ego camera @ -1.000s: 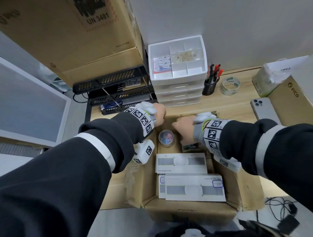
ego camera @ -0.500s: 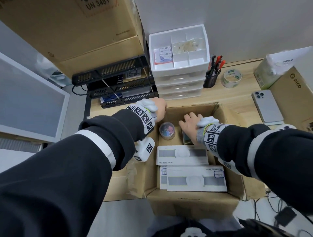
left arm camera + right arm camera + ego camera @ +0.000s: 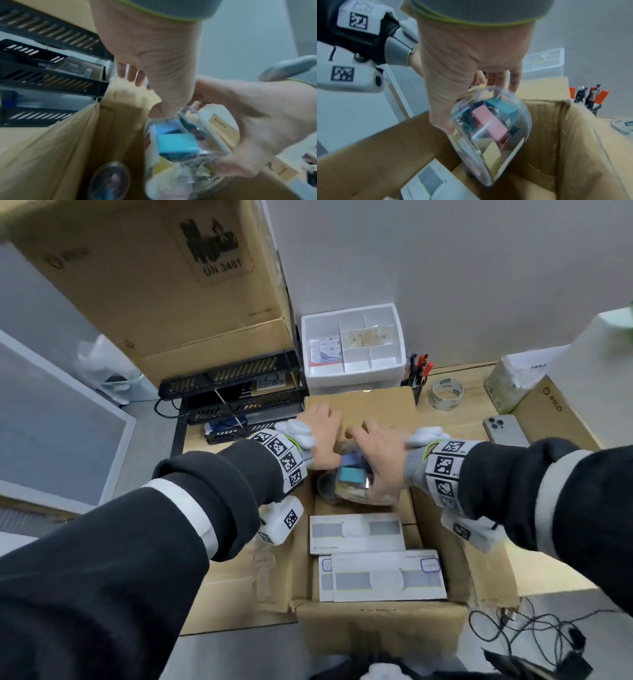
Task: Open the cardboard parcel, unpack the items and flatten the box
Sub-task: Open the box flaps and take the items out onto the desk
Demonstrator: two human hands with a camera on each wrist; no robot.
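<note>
Right hand point(image 3: 378, 460) now lifted clear tub point(image 3: 489, 129) of coloured clips out of parcel point(image 3: 380, 625), gripping its rim
Left hand point(image 3: 320, 436) fingers straight, pressing back flap point(image 3: 376, 409) down; tub looks light, rigid, slick, better held round the body

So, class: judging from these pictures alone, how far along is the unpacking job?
Done: the cardboard box is open. In hand: the right hand grips a clear tub of coloured clips above it, while the left hand rests on the far flap. Left: white cartons inside, then flattening.
</note>
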